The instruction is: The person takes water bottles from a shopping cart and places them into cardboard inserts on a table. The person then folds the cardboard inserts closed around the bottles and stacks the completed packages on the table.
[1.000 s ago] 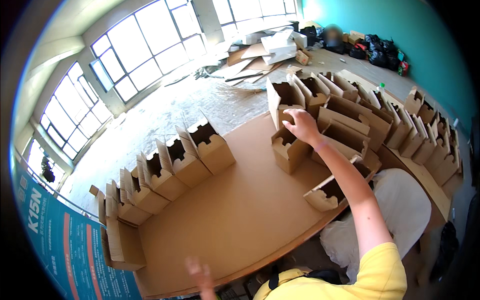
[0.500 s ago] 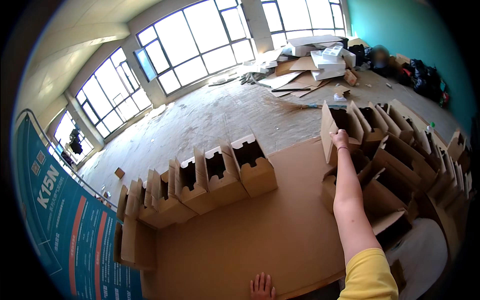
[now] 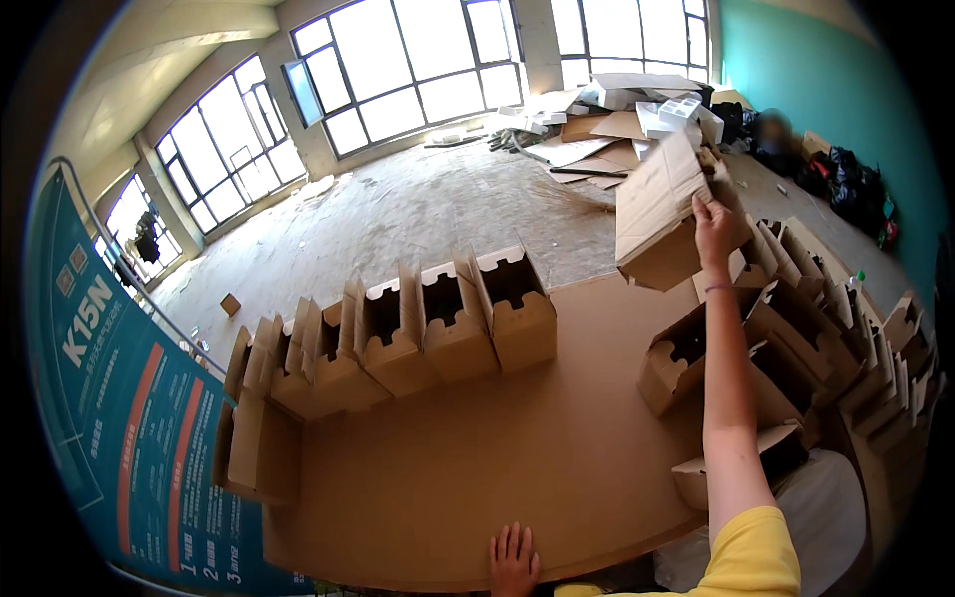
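Note:
My right hand (image 3: pixel 714 231) grips the edge of a brown cardboard box (image 3: pixel 659 214), held tilted in the air above the table's far right corner. My left hand (image 3: pixel 514 562) lies flat, fingers spread, at the near edge of the cardboard-covered table (image 3: pixel 477 468). Along the table's far left side stands a row of open-topped cardboard boxes (image 3: pixel 525 333), their flaps upright. More open boxes (image 3: pixel 686 363) crowd together at the right, beneath and beyond my right forearm.
A blue-green printed banner (image 3: pixel 119 398) stands at the left of the table. Scrap cardboard and white foam (image 3: pixel 617 124) are heaped by the windows. Black bags (image 3: pixel 856 184) lie along the green wall, with a person near them. A small carton (image 3: pixel 230 304) sits on the floor.
My right hand has lifted a box out of the right-hand group, and the box now hangs tilted in the air. My left hand stays on the table's near edge.

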A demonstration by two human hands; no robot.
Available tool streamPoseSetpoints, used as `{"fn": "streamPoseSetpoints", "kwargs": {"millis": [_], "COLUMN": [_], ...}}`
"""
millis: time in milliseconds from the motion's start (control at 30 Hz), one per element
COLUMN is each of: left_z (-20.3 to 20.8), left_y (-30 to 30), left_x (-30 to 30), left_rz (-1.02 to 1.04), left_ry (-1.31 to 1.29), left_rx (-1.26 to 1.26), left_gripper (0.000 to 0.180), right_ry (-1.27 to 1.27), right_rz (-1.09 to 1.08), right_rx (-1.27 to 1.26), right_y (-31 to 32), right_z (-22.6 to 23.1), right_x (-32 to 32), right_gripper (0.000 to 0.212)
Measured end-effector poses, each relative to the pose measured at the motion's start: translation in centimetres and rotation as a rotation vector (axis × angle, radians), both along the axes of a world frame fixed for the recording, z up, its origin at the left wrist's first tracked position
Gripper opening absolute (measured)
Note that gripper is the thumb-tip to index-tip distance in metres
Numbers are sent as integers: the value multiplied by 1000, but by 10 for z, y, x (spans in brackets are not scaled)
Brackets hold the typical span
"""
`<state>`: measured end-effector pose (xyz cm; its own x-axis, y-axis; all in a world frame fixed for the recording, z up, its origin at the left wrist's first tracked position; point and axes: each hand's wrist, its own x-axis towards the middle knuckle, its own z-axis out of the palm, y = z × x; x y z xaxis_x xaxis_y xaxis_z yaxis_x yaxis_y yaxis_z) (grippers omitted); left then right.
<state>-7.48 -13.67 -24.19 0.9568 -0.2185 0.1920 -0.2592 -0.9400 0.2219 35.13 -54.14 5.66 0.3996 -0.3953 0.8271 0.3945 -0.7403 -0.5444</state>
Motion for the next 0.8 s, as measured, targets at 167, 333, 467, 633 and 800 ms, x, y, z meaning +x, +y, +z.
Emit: {"fn": "streamPoseSetpoints", "kwargs": {"millis": [167,333,467,633,800], "left_z": [6,-4,35,63,82], "left_y": [7,21,40,108,133], "left_x": [2,7,7,-64,-114], "left_rz": [-6,73,202,290,372], "left_ry": [44,44,175,163,316], "left_rx": [-155,-596,-1394,-1215,-1081], "left_gripper": [60,60,65,70,59], "right_ry": [-25,95,288,478,705], "right_rz": [290,364,857,1326,1374], "right_rx": [-42,-229,-110,-209,-335], "right_y": [76,157,194,264,271], "right_z": [42,4,-60,-86,-89], "right_x": [-116,-221,-275,-330,-339], "right_gripper": [38,24,9,15,12]}}
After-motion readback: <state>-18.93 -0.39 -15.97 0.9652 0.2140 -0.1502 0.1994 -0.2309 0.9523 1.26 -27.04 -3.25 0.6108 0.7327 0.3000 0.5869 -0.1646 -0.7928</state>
